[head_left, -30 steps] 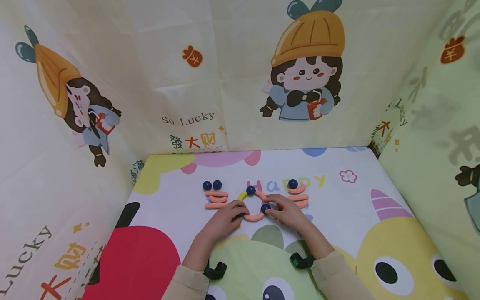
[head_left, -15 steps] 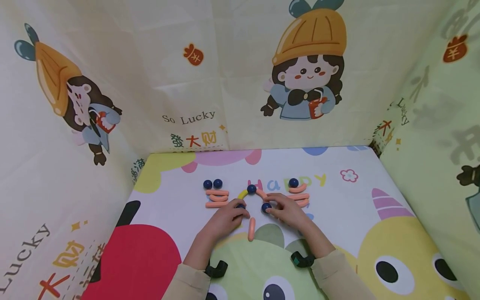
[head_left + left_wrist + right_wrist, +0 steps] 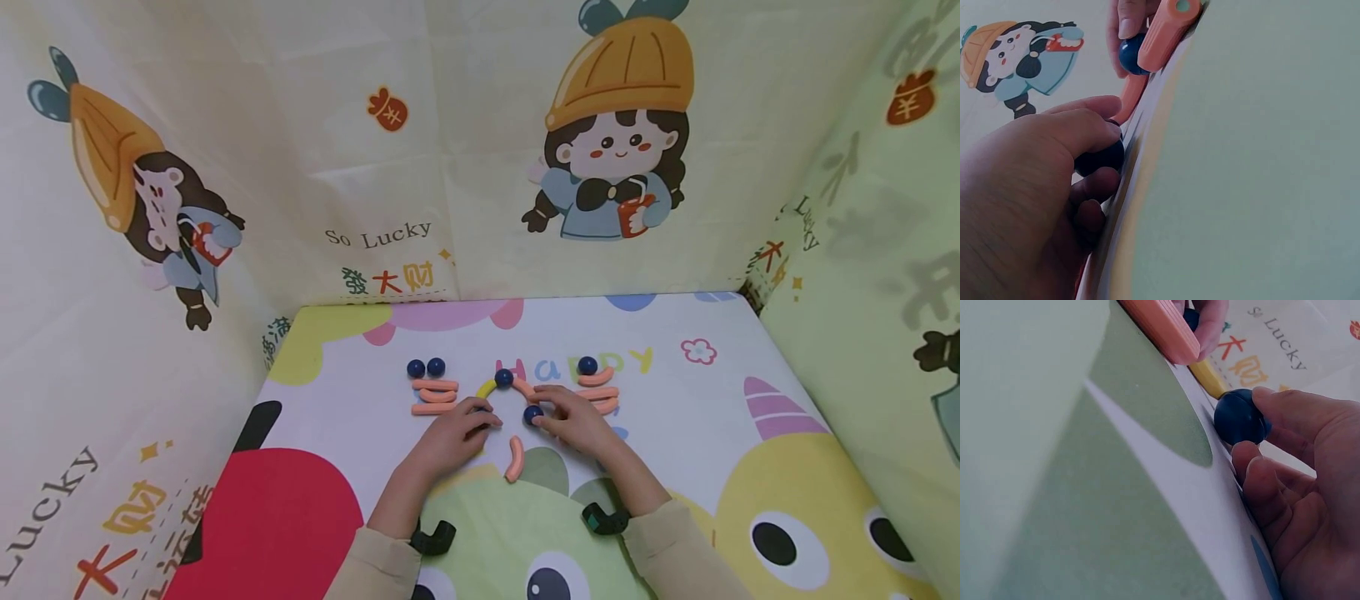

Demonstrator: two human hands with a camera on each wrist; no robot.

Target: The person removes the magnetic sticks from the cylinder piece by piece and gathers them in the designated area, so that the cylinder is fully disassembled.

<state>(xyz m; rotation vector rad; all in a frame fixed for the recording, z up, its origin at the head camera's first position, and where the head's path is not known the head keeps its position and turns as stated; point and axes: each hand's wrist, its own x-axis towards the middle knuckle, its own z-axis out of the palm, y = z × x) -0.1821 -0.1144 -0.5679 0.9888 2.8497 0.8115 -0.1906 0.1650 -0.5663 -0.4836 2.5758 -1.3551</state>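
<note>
My left hand (image 3: 456, 435) grips a dark blue ball (image 3: 1105, 157), mostly covered by the fingers in the head view. Opposite it, my right hand (image 3: 576, 421) pinches another dark blue ball (image 3: 1240, 417) between thumb and fingers. Behind both hands, a third blue ball (image 3: 504, 378) joins a yellow curved stick (image 3: 486, 389) on its left and a pink curved stick (image 3: 521, 387) on its right, forming an arch. A loose pink curved stick (image 3: 515, 459) lies on the tabletop nearer me, apart from the arch.
Left of the arch are two blue balls (image 3: 436, 367) and a stack of pink sticks (image 3: 434, 409). On the right, one blue ball (image 3: 587, 365) sits by more pink sticks (image 3: 596, 392). A printed cloth (image 3: 480, 208) walls the table (image 3: 720, 400) at back and sides.
The pink curved stick at the front of the ring has come away, dropped toward me and rolled slightly right. Both hands have stayed almost in place.
</note>
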